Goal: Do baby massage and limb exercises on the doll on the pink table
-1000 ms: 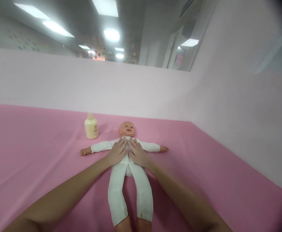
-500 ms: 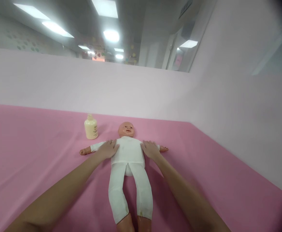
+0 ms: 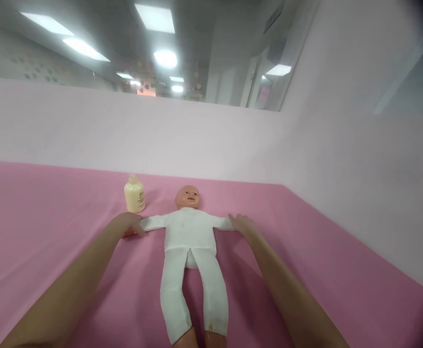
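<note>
A baby doll (image 3: 190, 237) in a white top and white trousers lies on its back, arms stretched out sideways, head toward the wall. At the cuff of the doll's arm on the left, my left hand (image 3: 129, 224) is closed round the doll's wrist and covers its small hand. On the opposite side my right hand (image 3: 243, 224) closes over the end of the other sleeve, hiding that doll hand too. A cream-yellow pump bottle (image 3: 134, 195) stands upright just beyond my left hand, left of the doll's head.
The doll lies on a pink padded surface (image 3: 52, 222). A white wall (image 3: 197, 137) runs along the back, with a window or mirror (image 3: 182, 38) above it showing ceiling lights. Another white wall (image 3: 363, 179) borders the right side.
Both my hands have slid outward along the doll's arms, from near its shoulders to its wrists. The doll's sleeves now show and its hands are covered. The bottle stays put.
</note>
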Motion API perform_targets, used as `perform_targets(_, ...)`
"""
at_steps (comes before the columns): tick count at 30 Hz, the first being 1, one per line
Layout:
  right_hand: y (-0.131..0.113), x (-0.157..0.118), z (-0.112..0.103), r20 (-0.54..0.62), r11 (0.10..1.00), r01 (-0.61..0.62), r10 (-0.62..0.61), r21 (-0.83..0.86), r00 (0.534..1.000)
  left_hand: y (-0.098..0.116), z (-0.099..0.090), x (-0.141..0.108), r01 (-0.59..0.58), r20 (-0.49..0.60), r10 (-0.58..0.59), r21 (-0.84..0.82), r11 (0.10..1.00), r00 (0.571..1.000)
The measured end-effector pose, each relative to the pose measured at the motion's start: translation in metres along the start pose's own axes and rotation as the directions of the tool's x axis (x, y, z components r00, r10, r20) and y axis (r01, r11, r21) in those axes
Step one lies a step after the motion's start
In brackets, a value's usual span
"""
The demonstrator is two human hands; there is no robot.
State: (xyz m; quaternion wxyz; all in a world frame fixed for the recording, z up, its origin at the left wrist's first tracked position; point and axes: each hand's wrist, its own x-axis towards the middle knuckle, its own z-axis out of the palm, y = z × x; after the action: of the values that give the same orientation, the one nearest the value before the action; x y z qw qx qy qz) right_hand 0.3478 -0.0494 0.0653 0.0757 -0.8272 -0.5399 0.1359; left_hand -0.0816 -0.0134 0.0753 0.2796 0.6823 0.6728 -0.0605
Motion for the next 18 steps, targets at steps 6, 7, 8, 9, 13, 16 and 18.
perform_targets(6,0.011,0.008,-0.002,-0.005,0.994,0.015,-0.015,0.112,1.0,0.0,-0.016,-0.005,0.053,0.054,-0.059,0.119,0.991,0.997)
perform_targets(7,0.012,0.01,-0.002,-0.02,0.99,0.011,-0.008,0.137,1.0,0.001,-0.017,-0.007,0.061,0.072,-0.069,0.113,0.992,0.995)
perform_targets(8,0.014,0.012,-0.001,-0.04,0.986,0.005,0.002,0.165,0.999,0.001,-0.018,-0.01,0.066,0.089,-0.075,0.096,0.993,0.993)
perform_targets(9,0.015,0.014,0.0,-0.064,0.98,-0.002,0.015,0.197,0.998,0.001,-0.018,-0.012,0.071,0.104,-0.078,0.069,0.995,0.992)
perform_targets(13,0.02,0.022,0.002,-0.167,0.926,-0.013,0.082,0.378,0.983,-0.002,-0.025,-0.019,0.054,0.081,-0.049,-0.071,0.996,0.995)
perform_targets(16,0.022,0.029,0.004,-0.216,0.831,0.037,0.101,0.556,0.971,-0.002,-0.032,-0.023,-0.005,-0.084,-0.006,-0.131,0.991,0.996)
perform_targets(18,0.02,0.033,0.006,-0.231,0.734,0.083,0.103,0.674,0.967,0.001,-0.036,-0.027,-0.069,-0.189,0.033,-0.185,0.98,0.981)
